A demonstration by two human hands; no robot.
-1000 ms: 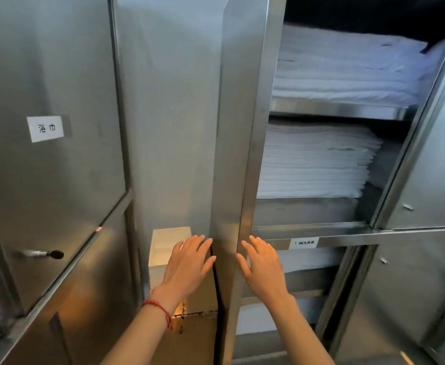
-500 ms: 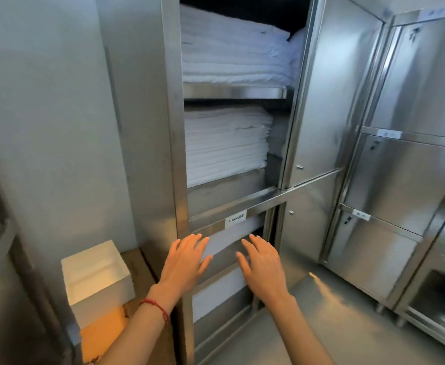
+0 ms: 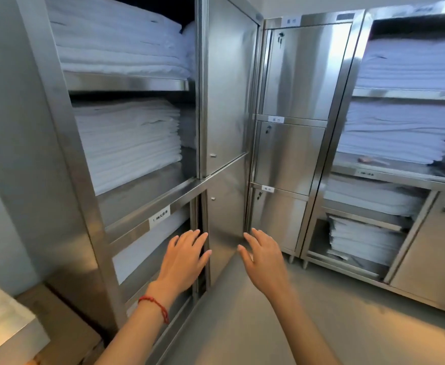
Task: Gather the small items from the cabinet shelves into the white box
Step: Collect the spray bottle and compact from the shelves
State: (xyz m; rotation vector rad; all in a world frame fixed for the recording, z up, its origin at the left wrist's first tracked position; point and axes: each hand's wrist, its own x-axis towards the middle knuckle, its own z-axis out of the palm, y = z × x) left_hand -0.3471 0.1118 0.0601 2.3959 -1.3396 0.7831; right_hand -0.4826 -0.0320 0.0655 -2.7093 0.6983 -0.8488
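My left hand [image 3: 183, 258], with a red cord on its wrist, and my right hand [image 3: 262, 255] hover side by side in mid-air, fingers spread and holding nothing. The white box [image 3: 4, 325] sits at the bottom left on a brown carton [image 3: 66, 325]. A steel cabinet [image 3: 84, 180] stands ahead of my left hand, its open shelves stacked with folded white linen [image 3: 126, 143]. On a shelf of the right-hand cabinet lies a small pinkish item [image 3: 365, 159] in front of the linen there.
Shut steel doors [image 3: 226, 101] fill the corner, with a narrow three-door locker [image 3: 292, 127] beyond. The right cabinet [image 3: 390, 180] has open shelves of folded white linen [image 3: 400, 127] and a shut lower door [image 3: 435, 246]. Grey floor [image 3: 321, 312] stretches out below my hands.
The view has swung right: the white box slid from centre to the bottom left corner, and the corner doors and the right cabinet came into view. Both hands stayed spread, holding nothing.
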